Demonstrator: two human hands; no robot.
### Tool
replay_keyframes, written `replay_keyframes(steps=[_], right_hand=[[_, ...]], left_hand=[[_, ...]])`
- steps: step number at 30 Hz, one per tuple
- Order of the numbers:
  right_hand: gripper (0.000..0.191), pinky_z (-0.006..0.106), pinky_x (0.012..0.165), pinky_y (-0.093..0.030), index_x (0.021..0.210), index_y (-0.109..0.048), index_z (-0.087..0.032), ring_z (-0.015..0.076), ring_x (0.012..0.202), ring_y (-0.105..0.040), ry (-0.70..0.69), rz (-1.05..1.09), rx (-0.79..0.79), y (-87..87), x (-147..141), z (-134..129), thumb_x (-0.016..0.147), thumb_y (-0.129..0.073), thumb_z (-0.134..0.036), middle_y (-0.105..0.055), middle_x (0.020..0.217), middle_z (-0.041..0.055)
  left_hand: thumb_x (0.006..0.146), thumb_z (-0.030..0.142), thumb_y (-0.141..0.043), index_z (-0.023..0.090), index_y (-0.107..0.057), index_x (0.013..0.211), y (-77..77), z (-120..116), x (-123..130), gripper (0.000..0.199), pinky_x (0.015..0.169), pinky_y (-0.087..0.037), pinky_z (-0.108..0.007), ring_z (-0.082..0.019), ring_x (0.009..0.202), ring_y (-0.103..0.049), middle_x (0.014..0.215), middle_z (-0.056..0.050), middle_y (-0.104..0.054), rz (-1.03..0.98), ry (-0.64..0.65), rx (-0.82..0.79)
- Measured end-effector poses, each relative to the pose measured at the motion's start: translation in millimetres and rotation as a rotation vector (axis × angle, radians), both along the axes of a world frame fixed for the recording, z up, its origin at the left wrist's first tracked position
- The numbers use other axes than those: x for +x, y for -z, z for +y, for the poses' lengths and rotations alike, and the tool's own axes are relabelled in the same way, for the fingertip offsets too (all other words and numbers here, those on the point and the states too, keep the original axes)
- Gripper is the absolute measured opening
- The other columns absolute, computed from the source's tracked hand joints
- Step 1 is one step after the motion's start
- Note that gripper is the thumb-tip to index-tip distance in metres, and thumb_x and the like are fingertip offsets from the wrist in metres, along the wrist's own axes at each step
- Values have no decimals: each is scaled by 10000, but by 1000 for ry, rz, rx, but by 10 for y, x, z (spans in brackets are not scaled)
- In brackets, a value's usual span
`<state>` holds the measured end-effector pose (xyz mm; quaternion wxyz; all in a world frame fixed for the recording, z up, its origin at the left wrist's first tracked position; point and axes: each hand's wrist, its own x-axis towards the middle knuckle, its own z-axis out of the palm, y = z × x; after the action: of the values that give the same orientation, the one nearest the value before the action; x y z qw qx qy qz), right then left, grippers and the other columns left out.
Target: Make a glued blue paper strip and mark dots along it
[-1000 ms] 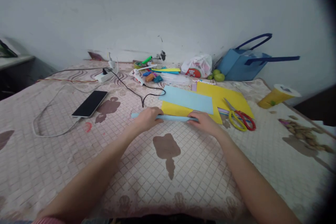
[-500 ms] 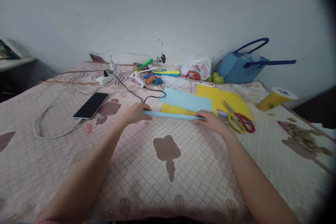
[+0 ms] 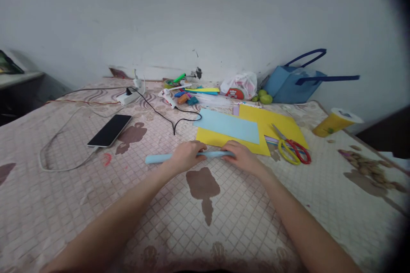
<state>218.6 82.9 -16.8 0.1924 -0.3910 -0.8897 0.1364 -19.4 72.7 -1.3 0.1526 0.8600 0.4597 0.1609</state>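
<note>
Over the bench (image 3: 205, 234), short of the yellow sheet (image 3: 214, 137) at one o'clock, a pale blue, slim, straight paper tube (image 3: 158, 158) runs nearly nine to three o'clock, its bare end pointing just below nine. The left hand (image 3: 188, 155) grips mid-length; the right hand (image 3: 241, 156) clasps the three-o'clock end.

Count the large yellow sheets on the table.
2: near yellow sheet, partly under the light-blue sheet; far yellow sheet, to the right, partly under the scissors. More may be hidden beneath.
</note>
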Motion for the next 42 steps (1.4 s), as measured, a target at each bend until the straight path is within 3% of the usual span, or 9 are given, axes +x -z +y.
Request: replay_keyframes(steps=[5, 24, 34, 42], right_hand=[[203, 367, 820, -439, 1003, -610, -201, 215, 940, -540, 10, -18, -37, 7, 37, 6, 818, -567, -272, -600, 974, 79], [151, 281, 656, -414, 931, -626, -179, 163, 740, -535, 50, 114, -133, -11, -20, 6, 808, -576, -250, -601, 841, 44], [238, 317, 769, -422, 1001, -610, -203, 194, 882, -556, 34, 115, -92, 20, -176, -82, 772, -628, -264, -613, 937, 52], [124, 320, 777, -427, 927, -618, -199, 189, 880, -543, 31, 86, -35, 68, -241, -106, 844, -537, -242, -599, 900, 56]], left_hand=[[804, 260, -549, 203, -648, 924, 3, 7, -16, 166, 708, -446, -269, -185, 839, -605, 924, -39, -662, 59, 17, 23], [782, 257, -574, 204, -627, 959, 20, 3, -17, 193, 703, -442, -267, -193, 869, -597, 956, -40, -640, 66, -9, 48], [807, 246, -550, 212, -613, 986, 108, -49, 97, 193, 731, -451, -264, -191, 877, -597, 937, -33, -642, 29, 10, 90], [823, 269, -525, 217, -614, 974, 117, -82, 122, 183, 737, -454, -275, -198, 894, -592, 931, -33, -641, 71, 38, 91]])
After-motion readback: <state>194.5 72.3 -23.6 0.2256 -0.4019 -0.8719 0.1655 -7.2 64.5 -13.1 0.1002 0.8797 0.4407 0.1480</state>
